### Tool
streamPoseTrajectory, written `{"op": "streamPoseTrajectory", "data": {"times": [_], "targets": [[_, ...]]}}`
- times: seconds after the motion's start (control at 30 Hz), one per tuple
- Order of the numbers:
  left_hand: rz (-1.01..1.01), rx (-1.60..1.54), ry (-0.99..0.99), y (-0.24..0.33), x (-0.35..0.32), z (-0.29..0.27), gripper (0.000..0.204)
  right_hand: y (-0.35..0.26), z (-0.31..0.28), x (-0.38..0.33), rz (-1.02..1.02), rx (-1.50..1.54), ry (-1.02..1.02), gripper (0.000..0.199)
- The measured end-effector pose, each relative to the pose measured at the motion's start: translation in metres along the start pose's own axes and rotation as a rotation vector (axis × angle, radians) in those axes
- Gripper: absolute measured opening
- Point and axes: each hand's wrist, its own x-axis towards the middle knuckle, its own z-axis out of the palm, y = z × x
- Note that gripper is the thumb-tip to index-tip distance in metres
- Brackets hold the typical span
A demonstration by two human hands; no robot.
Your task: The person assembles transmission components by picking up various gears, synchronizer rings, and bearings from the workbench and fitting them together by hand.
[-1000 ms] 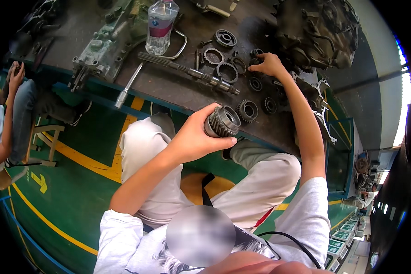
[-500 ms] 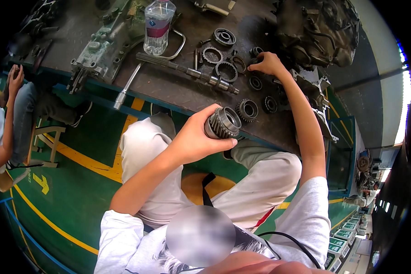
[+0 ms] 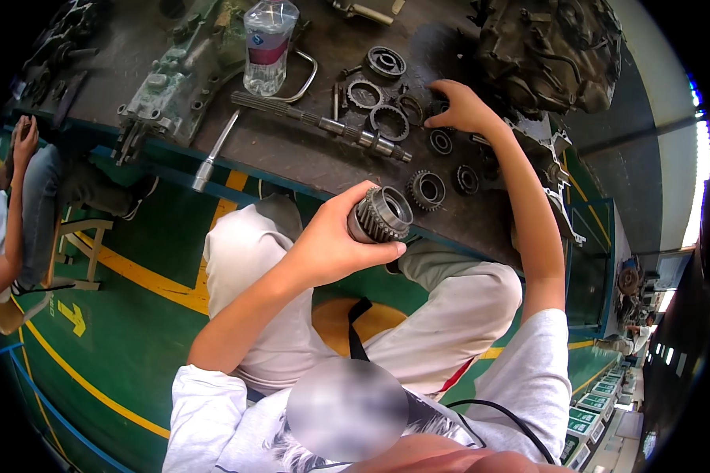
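Note:
My left hand (image 3: 323, 248) grips a toothed steel gear (image 3: 383, 214) and holds it up over my lap, just in front of the workbench edge (image 3: 292, 185). My right hand (image 3: 459, 106) reaches far onto the bench with bent fingers resting among small dark rings (image 3: 406, 106); whether it grasps one is hidden. A long splined shaft (image 3: 323, 122) lies left of that hand. Another gear (image 3: 426, 189) and a bearing (image 3: 467, 180) sit near the bench edge below it.
A clear water bottle (image 3: 267, 39) stands at the back, a grey-green casting (image 3: 173, 79) to its left, and a metal bar tool (image 3: 213, 154) near the edge. A large gearbox housing (image 3: 544, 47) fills the back right. Another person (image 3: 16, 197) sits at far left.
My right hand has shifted slightly among the rings on the bench. The gear in my left hand stays in much the same place.

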Motion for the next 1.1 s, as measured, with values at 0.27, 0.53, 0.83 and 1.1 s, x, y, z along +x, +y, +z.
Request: {"op": "streamPoseTrajectory", "data": {"times": [0.27,0.53,0.83,1.1], "targets": [[0.0,-0.02,0.003,-0.001,0.0,0.001,0.041,-0.018,0.015,0.009,-0.236,0.188,-0.088,0.073],[0.022,-0.031,0.014,0.001,-0.001,0.0,0.038,-0.006,-0.001,0.055,-0.135,0.117,0.188,0.062],[0.011,-0.033,0.014,0.0,0.0,0.001,0.038,-0.007,0.027,0.116,0.067,0.341,0.226,0.077],[0.022,-0.015,0.032,0.004,-0.001,0.0,0.038,-0.005,0.03,0.125,0.068,0.275,0.194,0.079]]}}
